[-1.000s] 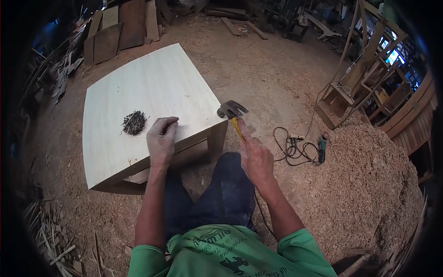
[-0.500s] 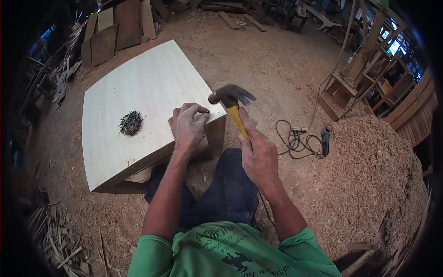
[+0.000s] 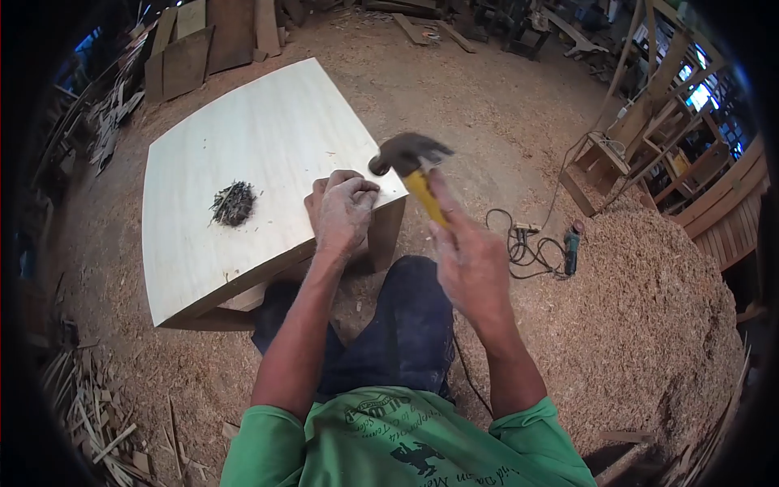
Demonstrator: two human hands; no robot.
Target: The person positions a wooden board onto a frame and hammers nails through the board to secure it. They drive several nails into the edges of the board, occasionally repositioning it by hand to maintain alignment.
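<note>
My right hand point(image 3: 472, 264) grips a claw hammer point(image 3: 418, 174) by its yellow handle. The hammer's dark head is slightly blurred and hangs just above the near right corner of a pale wooden panel point(image 3: 268, 122). Close to that corner, my left hand point(image 3: 345, 213) rests on the panel by its edge, thumb and fingers pinched together. Whatever sits between those fingertips is too small to make out. A dark heap of what look like nails point(image 3: 234, 203) lies on the panel left of my left hand. The panel tops a wooden box-like piece in front of my knees.
A power tool point(image 3: 573, 247) with a looped black cord point(image 3: 527, 260) lies on the floor at right, beside a large mound of wood shavings point(image 3: 649, 325). Boards point(image 3: 187, 61) lean at the back left. Wood scraps point(image 3: 101, 422) lie at lower left, and wooden frames point(image 3: 698, 162) stand at right.
The hammer and my right hand have shifted slightly, the head staying near the panel's corner. My left hand stays pinched by the edge. The whole view has moved a little.
</note>
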